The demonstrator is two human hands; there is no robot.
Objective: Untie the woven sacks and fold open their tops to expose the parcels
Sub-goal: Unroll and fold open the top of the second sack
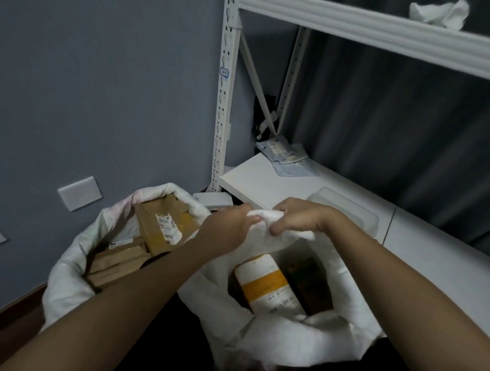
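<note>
Two white woven sacks stand on the floor in front of me. The left sack (69, 272) has its top rolled open, and brown cardboard parcels (162, 226) with white labels show inside. The right sack (286, 340) gapes open over a white and orange parcel (267, 285) and a dark brown one beside it. My left hand (230, 221) and my right hand (299, 213) both grip the far rim of the right sack, bunched between them and lifted above its mouth.
A white metal shelving rack (224, 99) rises behind the sacks against a grey wall. Its low white shelf (266, 180) carries blue-grey mailer bags (288, 156) and a translucent plastic lid (347, 210). White cloth (440, 12) lies on the upper shelf.
</note>
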